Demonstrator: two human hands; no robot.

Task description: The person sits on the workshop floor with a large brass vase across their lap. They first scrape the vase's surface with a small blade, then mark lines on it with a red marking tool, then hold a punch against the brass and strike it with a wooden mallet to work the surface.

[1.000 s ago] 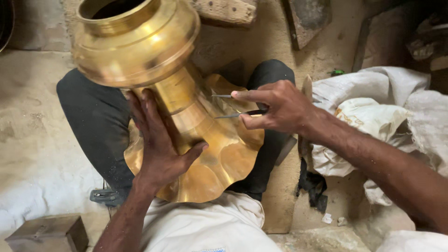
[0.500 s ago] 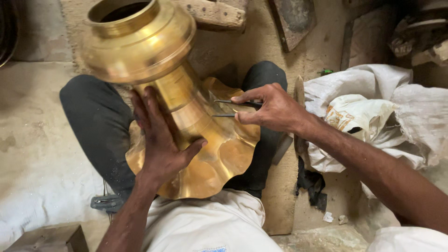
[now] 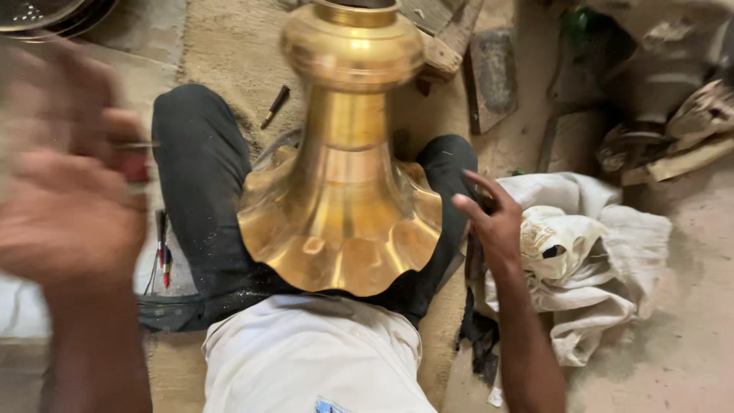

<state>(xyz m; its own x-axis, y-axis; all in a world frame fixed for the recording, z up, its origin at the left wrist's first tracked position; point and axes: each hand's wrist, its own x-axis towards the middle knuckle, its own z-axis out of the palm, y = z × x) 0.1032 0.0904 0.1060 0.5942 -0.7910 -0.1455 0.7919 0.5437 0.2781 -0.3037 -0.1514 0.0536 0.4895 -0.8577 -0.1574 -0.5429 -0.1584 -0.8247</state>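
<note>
Centre frame: brass vessel (image 3: 344, 191) rests unheld on the lap, fluted flare toward the body, round mouth at top. Left hand (image 3: 65, 206), blurred at left, seems closed on a thin tool; grip not certain. Right hand (image 3: 489, 218), right of the flare, open, fingers spread, apart from the brass, above crumpled white cloth (image 3: 589, 260). Judgement: steady the neck before tooling resumes.

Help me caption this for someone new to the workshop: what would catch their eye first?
A gleaming brass vessel with a scalloped, flared rim lies centre frame across the seated person's dark-trousered legs. The left hand is a raised blur at the left edge, while the right hand hovers open beside the rim, above crumpled white cloth.
</note>
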